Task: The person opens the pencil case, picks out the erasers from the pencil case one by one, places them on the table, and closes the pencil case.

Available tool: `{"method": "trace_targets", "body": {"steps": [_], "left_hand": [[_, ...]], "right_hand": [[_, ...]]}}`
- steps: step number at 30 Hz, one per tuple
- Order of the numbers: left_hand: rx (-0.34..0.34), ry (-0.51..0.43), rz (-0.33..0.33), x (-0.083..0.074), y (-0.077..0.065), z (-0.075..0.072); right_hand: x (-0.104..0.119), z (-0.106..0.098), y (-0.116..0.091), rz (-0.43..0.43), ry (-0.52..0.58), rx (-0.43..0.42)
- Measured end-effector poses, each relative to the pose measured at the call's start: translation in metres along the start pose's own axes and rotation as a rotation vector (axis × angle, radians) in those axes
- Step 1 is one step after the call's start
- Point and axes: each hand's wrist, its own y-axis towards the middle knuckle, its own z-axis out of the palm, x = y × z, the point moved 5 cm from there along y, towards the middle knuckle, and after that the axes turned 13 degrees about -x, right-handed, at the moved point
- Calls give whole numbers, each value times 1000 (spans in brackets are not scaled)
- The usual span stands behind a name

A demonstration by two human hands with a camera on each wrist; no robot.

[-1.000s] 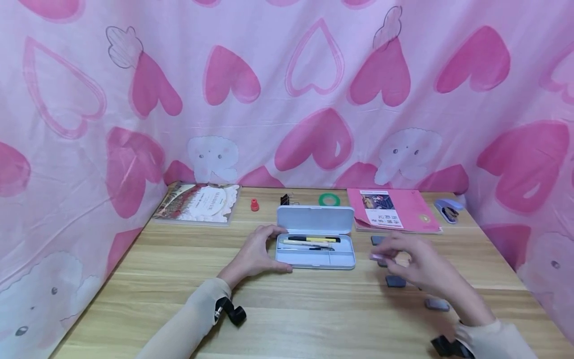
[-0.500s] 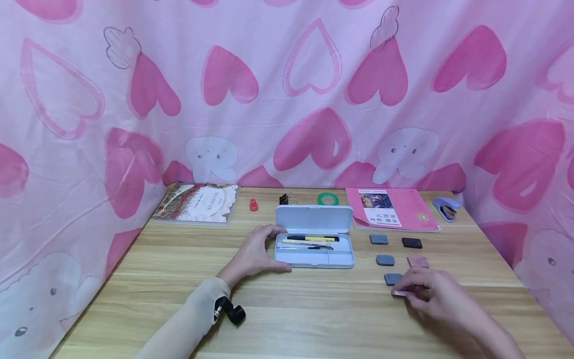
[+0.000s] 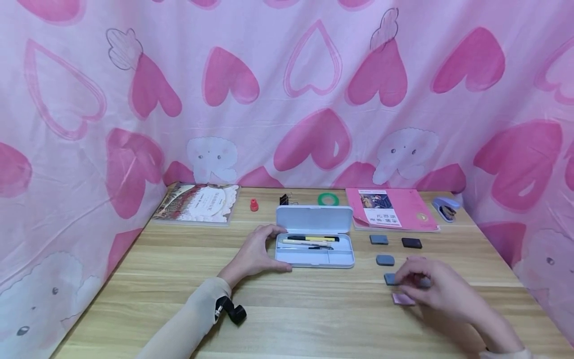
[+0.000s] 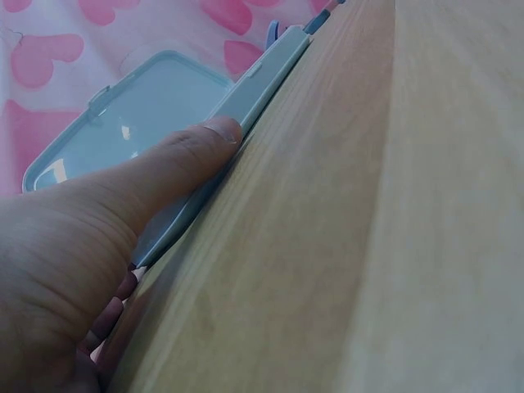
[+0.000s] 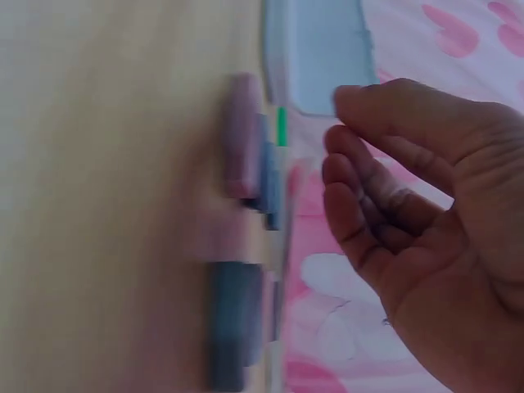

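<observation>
My left hand (image 3: 257,252) holds the left end of the open pale blue pencil case (image 3: 305,259), thumb at the front side and fingers at the back corner. In the left wrist view, the thumb (image 4: 184,160) presses along the case's side wall. A yellow-and-black pen (image 3: 329,239) and other slim pens lie in its rear compartment. My right hand (image 3: 441,294) hovers with loosely bent fingers over the erasers; the right wrist view shows nothing between the fingertips. Just beside it, a pinkish-purple eraser (image 3: 403,299) lies before a grey-blue eraser (image 3: 389,279). The hand partly hides other erasers.
Behind lie a rounded grey eraser (image 3: 385,260), another grey one (image 3: 378,240) and a black one (image 3: 411,243). Along the back are a picture book (image 3: 197,204), red stamp-like piece (image 3: 254,205), black binder clip (image 3: 284,200), green tape (image 3: 328,199), pink book (image 3: 403,209) and stapler (image 3: 446,209).
My right hand brought the pinkish-purple eraser from near the case toward the front, set it down before the grey-blue one and let go, then moved slightly back. The left hand stayed put.
</observation>
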Motion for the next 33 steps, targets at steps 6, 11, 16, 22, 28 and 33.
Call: {"method": "trace_targets", "body": {"steps": [6,11,16,22,28,33], "left_hand": [[-28,-27,-15,1,0,1],[-38,-69,-36,2,0,0],[-25,-50,-13,1,1,1],[-17,-29,9,0,2,2],[-4,-11,38,-1,0,2],[-11,-59,58,-3,-1,-1]], "right_hand": [[6,-10,43,89,25,-94],[4,6,84,142,139,-123],[-8,31,114,238,330,-119],[-17,51,128,288,464,-80],[-16,65,126,220,348,61],[-12,78,122,159,251,208]]}}
